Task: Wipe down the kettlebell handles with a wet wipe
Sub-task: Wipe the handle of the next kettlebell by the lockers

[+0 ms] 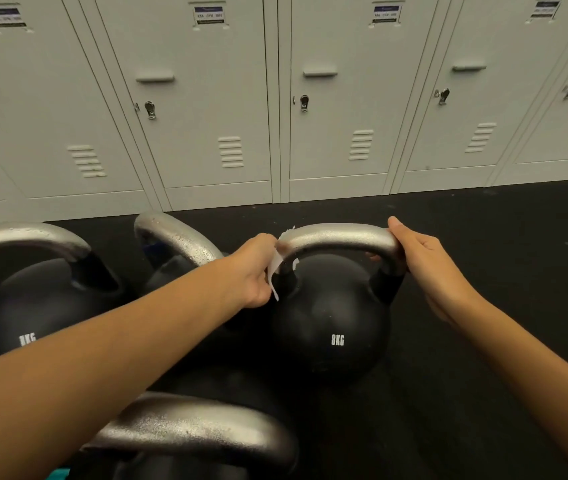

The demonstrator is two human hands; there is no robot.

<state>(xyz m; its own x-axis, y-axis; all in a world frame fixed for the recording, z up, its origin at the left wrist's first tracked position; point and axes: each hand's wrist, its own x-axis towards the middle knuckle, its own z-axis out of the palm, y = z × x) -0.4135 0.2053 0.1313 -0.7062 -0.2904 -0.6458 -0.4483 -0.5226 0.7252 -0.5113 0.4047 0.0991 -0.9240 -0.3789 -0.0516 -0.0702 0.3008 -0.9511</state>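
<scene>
A black 8KG kettlebell (332, 327) stands on the dark floor, its silver handle (339, 237) arching across the middle of the view. My left hand (258, 271) holds a white wet wipe (277, 263) wrapped against the left bend of that handle. At the handle's right bend my right hand (421, 261) grips the metal, thumb on top and fingertips showing under the arch. Most of the wipe is hidden behind my left hand.
Three more kettlebells sit around it: one at far left (33, 306), one behind my left arm (175, 244), one at the bottom centre (192, 434). Grey lockers (275, 98) line the back. Black rubber flooring (466, 375) stretches to the right.
</scene>
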